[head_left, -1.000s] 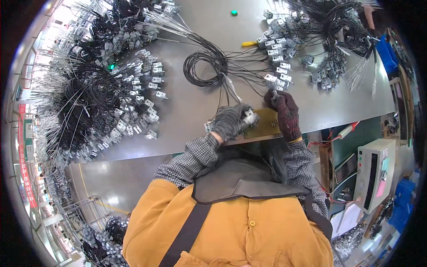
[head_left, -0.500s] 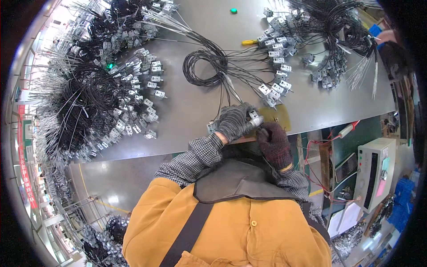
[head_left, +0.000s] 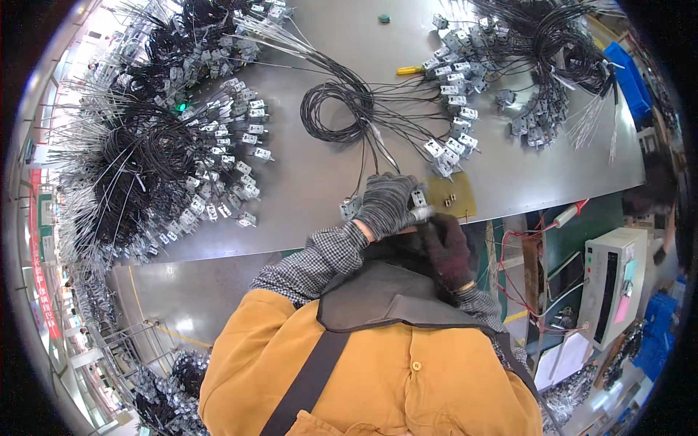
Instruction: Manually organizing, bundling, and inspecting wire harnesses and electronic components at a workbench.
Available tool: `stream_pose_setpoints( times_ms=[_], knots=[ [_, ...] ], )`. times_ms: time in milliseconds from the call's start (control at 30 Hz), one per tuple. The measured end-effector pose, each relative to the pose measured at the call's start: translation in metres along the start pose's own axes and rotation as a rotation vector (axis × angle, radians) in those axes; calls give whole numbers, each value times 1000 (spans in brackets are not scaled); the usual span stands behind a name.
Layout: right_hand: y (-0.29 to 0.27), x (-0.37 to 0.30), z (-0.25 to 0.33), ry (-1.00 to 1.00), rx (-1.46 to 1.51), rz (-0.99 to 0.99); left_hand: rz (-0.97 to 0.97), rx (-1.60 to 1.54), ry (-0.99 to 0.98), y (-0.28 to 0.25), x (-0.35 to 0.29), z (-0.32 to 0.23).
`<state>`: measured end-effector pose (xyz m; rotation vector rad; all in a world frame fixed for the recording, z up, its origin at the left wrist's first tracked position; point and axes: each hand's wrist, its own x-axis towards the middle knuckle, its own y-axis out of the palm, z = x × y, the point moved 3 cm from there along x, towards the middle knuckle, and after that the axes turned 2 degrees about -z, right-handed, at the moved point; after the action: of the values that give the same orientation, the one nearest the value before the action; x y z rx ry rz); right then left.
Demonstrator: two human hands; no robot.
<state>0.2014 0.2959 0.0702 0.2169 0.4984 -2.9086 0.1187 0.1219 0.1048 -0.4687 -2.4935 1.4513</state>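
My left hand [head_left: 387,206], in a grey striped glove, is closed around a small silver box-shaped part [head_left: 418,198] at the table's front edge. A second silver box-shaped part [head_left: 350,209] on a black cable lies at the left side of this hand. Just right of it, my right hand [head_left: 448,251], in a dark maroon glove, is at the table edge; its fingertips are dark and blurred. Beyond the hands, a yellowish plate [head_left: 459,190] lies on the table with small brass-coloured pieces [head_left: 450,200] on it. A coiled bundle of black cables [head_left: 337,111] lies ahead.
Heaps of cabled silver parts cover the table's left [head_left: 138,163] and far right [head_left: 538,123]. A yellow-handled tool [head_left: 409,70] lies beside one row of parts. Below the right edge stand a white instrument box [head_left: 614,283] and red wires [head_left: 509,269]. A blue bin [head_left: 627,80] sits beyond.
My right hand has drawn back from the yellowish plate toward my body, uncovering the small brass-coloured pieces. My left hand stays nearly in place with the silver part. The person at far right has shifted.
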Motion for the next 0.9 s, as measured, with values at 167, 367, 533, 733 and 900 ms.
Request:
stream_pose_setpoints(
  times_ms=[167, 367, 533, 733, 900],
  knots=[
    [-1, 3, -17, -186, -146, -90, 3, -64, -78, 3, 1, -3],
    [-2, 7, -1, 101, -9, -89, -13, -57, -85, 4, -1, -4],
    [-2, 6, -13, -69, 212, 121, 20, -57, -175, 4, 5, -7],
    [-10, 9, 20, -71, -118, -135, 49, -55, -217, 2, 6, -8],
    [-4, 4, -34, 86, 494, 55, -159, -237, -133, 11, -2, -5]
  ],
)
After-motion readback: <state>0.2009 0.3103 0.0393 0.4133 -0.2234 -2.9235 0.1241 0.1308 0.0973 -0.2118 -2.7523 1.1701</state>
